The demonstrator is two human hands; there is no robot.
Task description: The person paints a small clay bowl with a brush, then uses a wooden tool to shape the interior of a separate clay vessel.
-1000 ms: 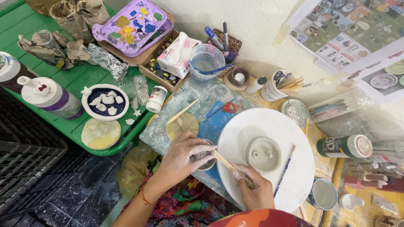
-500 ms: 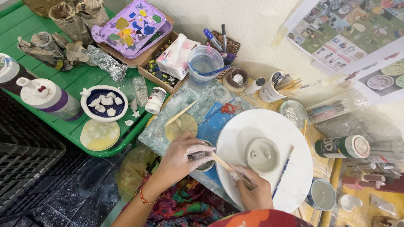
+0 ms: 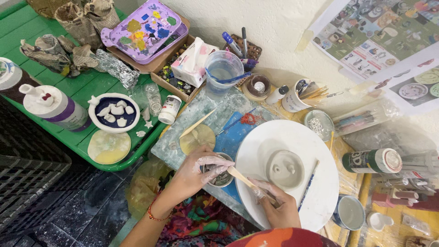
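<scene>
Clay work at a crowded tabletop point(image 3: 183, 146).
Left hand point(image 3: 194, 171) closes its grip on a small cup point(image 3: 219, 176); right hand point(image 3: 279, 208) grips a wooden stick point(image 3: 240, 176) beside the white plate point(image 3: 283, 137).

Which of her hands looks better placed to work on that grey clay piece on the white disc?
Right hand, probably: it holds the wooden stick and lies on the white disc beside the clay piece. Left hand grips the small bowl.

Head camera looks steeply down, fairly close, over the worktable point(image 3: 192, 120).
</scene>
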